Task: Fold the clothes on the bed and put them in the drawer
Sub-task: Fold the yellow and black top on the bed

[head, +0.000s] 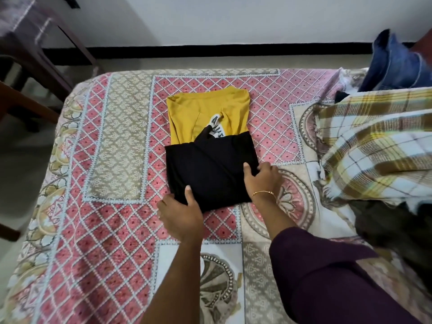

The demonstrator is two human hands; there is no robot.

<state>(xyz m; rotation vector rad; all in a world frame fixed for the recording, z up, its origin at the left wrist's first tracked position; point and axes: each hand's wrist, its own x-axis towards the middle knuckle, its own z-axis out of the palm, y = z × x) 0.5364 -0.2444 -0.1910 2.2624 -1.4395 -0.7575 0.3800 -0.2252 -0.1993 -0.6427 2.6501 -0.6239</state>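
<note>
A dark wooden chair (30, 54) stands off the bed's far left corner, out of the way. On the bed (112, 148), over its pink diamond-patterned cover, lies the black-and-yellow shirt (208, 164), already folded narrow with its sides turned in, so it sits as a long rectangle: yellow at the far end, black at the near end, a scrap of white lettering peeping from the middle seam. The left hand (180, 216) has its grip on the near left corner of the shirt, thumb on top of the black cloth and fingers tucked beneath. The right hand (261, 178), a thin gold bracelet on its wrist, pinches the shirt's right edge the same way. Held so at both near corners, I'd judge the black end is about to be lifted and laid over the yellow. Right of the shirt, a plaid cloth (374, 146) lies heaped, with blue jeans (395, 64) beyond it, presumably waiting their turn.
</note>
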